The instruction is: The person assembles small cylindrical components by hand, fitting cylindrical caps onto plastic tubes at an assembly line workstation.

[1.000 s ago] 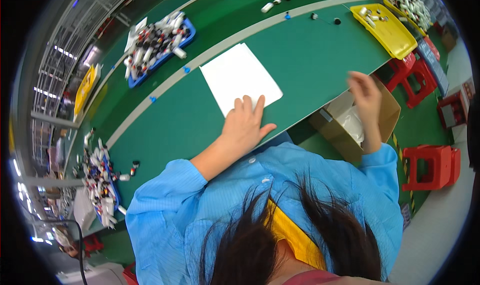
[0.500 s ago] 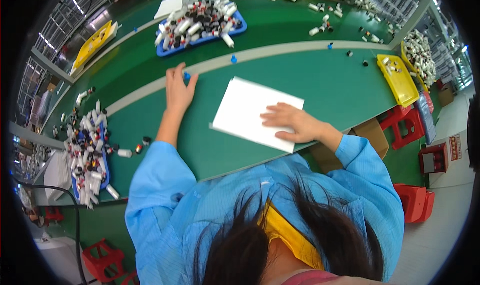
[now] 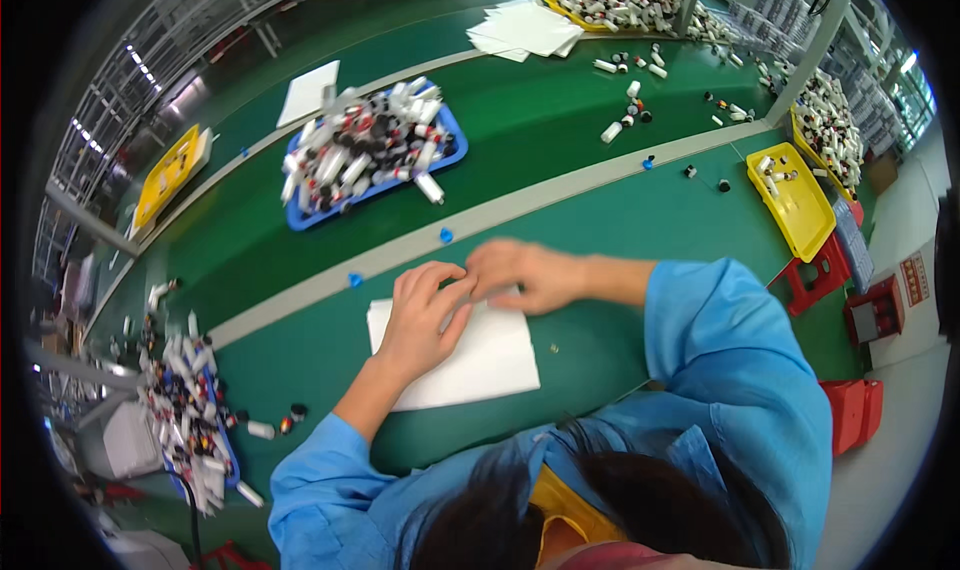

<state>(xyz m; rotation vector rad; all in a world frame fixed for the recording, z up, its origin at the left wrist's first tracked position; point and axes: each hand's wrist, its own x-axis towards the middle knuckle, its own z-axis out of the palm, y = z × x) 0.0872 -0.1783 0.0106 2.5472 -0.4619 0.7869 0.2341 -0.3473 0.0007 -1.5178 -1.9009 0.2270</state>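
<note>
My 2 hands met over the far edge of the white paper [image 3: 485, 360], which lay flat on the green table [image 3: 620, 240], most of it on my side of the fingers. My left hand [image 3: 418, 320] arched across the paper's left part, its fingers bent toward the right. My right hand [image 3: 530, 276] came in from the other side, blurred, over the far right edge, fingers curled in toward the left. I could not tell whether either hand pinched anything, since the fingertips hid each other. A small blue piece [image 3: 446, 235] stood just beyond my fingers, and the blue tray [image 3: 458, 150], heaped with small bottles [image 3: 360, 155], sat farther off.
</note>
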